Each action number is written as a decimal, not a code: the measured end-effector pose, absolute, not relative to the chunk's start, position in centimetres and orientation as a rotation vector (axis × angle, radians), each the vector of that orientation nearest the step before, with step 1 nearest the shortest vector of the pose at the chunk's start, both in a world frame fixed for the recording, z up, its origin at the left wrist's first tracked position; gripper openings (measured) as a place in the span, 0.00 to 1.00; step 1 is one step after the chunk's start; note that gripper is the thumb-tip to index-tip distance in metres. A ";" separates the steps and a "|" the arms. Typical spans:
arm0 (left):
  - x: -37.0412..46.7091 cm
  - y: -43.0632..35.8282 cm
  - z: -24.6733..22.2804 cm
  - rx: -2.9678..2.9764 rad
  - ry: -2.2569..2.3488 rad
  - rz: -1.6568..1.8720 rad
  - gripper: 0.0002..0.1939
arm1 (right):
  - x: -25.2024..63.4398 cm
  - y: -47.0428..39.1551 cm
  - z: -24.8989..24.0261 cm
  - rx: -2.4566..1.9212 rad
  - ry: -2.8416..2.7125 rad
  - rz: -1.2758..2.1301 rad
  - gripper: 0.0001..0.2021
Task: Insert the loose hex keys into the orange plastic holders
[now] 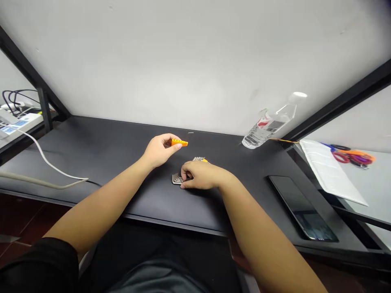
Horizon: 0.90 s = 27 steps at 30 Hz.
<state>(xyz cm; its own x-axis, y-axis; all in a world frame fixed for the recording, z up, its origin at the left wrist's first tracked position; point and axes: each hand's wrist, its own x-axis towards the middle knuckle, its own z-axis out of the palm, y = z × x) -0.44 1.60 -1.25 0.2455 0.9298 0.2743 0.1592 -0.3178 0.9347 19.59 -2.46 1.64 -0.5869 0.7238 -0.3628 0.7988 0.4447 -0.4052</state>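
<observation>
An orange holder with a row of small holes (179, 142) is pinched between the thumb and fingers of my left hand (160, 150), raised over the black table. Below and to the right, my right hand (200, 175) rests on a set of metal L-shaped hex keys (176, 179), its thumb and fingertips closed around part of them. The keys' short ends stick out left of the fingers, and more metal ends show behind the hand beside a small yellow-orange piece (205, 160). My palm and fingers hide the middle of the set.
On the black table (91, 142), a clear water bottle (265, 128) stands at the back right and a dark phone (302, 207) lies at the right. A pale cable (45, 158) crosses the left side. Beyond the right edge are a white sheet (330, 171) and coloured bands (354, 158).
</observation>
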 end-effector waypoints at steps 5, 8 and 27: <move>-0.5 1.6 -1.4 1.739 1.050 1.117 0.15 | 19.8 -2.5 1.3 1.227 2.712 -0.826 0.07; -0.5 1.5 -1.3 1.806 1.096 1.101 0.15 | 20.5 -2.2 1.6 1.205 2.915 -0.735 0.06; -0.6 1.8 -1.5 1.823 1.103 1.156 0.13 | 20.3 -1.4 1.1 1.988 3.691 -0.811 0.06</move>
<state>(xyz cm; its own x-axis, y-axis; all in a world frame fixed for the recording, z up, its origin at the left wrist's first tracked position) -0.58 1.76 -1.51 0.2386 0.9135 0.3296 0.2864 -0.3905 0.8749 20.28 -1.41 1.08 -0.1187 0.7463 0.6549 0.4032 0.6390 -0.6551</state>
